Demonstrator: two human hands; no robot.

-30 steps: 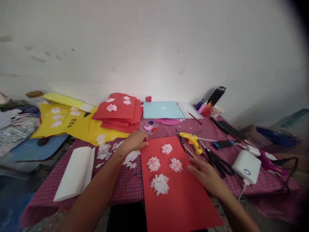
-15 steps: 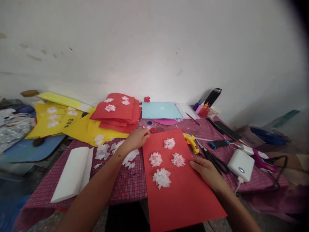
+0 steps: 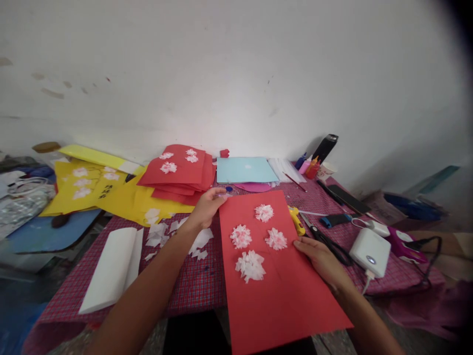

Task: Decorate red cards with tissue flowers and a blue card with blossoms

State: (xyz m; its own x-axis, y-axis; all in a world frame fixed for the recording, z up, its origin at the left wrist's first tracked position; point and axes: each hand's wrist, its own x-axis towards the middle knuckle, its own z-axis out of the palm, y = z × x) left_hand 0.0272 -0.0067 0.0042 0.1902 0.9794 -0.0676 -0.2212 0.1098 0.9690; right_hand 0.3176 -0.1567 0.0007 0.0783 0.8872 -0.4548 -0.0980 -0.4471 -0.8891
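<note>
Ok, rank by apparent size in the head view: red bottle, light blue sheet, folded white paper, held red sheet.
1. Held red sheet
2. Folded white paper
3. Light blue sheet
4. Red bottle

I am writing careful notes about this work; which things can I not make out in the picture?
In the head view:
- Yellow tool: partly hidden behind the red sheet.
- Black writing on the yellow paper: too small and blurred to read.
- Left hand: its fingers hide whether it grips the sheet's corner.
</note>
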